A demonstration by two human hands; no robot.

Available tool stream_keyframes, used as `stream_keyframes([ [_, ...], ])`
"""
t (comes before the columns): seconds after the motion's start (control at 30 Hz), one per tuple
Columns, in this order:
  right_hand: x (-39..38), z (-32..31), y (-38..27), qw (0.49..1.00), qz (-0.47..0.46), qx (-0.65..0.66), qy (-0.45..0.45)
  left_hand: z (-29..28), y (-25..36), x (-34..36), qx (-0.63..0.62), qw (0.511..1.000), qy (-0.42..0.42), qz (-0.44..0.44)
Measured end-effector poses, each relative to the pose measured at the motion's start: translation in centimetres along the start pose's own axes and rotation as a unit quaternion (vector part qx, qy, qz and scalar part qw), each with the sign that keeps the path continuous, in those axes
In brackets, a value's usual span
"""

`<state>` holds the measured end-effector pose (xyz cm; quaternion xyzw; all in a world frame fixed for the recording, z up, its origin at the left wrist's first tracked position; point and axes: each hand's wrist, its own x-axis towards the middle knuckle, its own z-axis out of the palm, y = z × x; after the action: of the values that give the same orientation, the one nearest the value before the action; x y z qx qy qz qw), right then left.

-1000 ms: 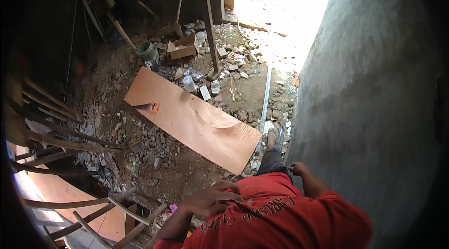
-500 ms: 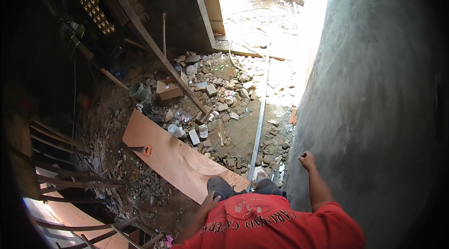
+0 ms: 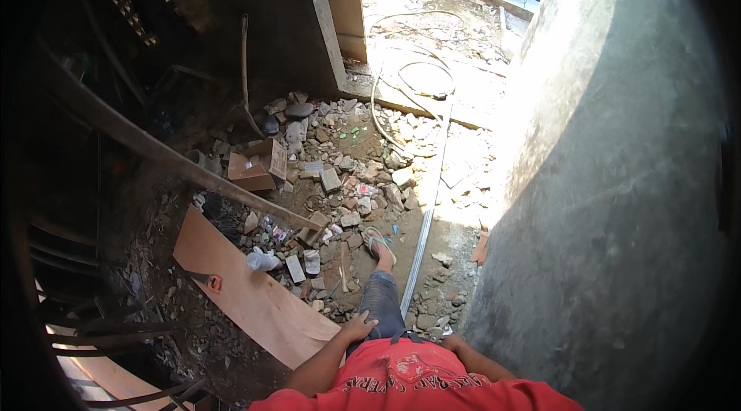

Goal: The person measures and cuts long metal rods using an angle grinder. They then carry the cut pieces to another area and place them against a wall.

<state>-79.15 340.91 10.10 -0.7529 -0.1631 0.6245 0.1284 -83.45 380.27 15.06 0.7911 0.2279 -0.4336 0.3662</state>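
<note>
My left hand (image 3: pixel 359 328) rests on the thigh of my dark denim trousers (image 3: pixel 381 297), fingers laid over the cloth with nothing in them. My right hand (image 3: pixel 455 344) is down by my right hip; its fingers are hidden. Left of my leg lies a long plywood sheet (image 3: pixel 258 311). On it sits a handsaw (image 3: pixel 214 283) with an orange handle, its dark blade hard to make out. Long pale metal channels (image 3: pixel 424 245) run along the ground just right of my leg. My sandalled foot (image 3: pixel 380 249) stands forward on the rubble.
A slanting wooden prop (image 3: pixel 193 172) crosses at left, ending by broken bricks. Beyond it are an open cardboard box (image 3: pixel 258 165) and a leaning long-handled tool (image 3: pixel 245 64). A hose (image 3: pixel 376 98) coils over the doorway sill. A grey plastered wall (image 3: pixel 610 233) rises at right.
My right hand has dropped from beside the wall to my hip. One leg has stepped forward onto the rubble, and the view has shifted ahead. My left hand stays at my thigh.
</note>
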Motion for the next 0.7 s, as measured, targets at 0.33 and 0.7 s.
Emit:
stream_keyframes([
  [0.33,22.0,-41.8,3.6,0.939,0.131,0.123,0.292,-15.5,15.9,17.7,0.101,0.967,-0.075,-0.22],
  [0.7,56.7,-64.2,12.5,0.924,0.19,0.114,0.31,-14.7,21.8,33.1,0.01,0.957,0.162,-0.241],
])
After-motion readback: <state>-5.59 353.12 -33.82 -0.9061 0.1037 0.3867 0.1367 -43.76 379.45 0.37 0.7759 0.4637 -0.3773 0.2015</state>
